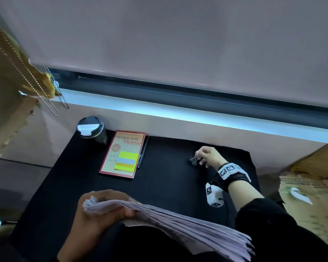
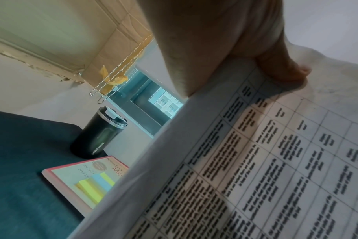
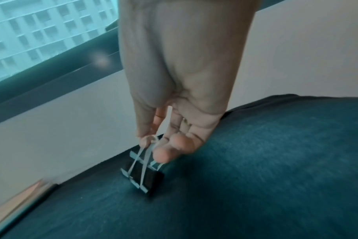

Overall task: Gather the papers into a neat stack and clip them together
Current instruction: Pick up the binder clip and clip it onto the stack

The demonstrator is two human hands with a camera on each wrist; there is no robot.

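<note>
We are pinching the binder clip (image 1: 194, 160) with the right hand (image 1: 209, 156) at 2 o'clock, the left hand (image 1: 95, 214) gripping the papers (image 1: 178, 222); next likely carrying the clip to the stack's edge.

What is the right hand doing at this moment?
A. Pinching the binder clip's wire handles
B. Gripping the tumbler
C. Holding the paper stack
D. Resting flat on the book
A: the right hand pinches the wire handles of the binder clip over the dark cloth, while the left hand holds the paper stack.
</note>
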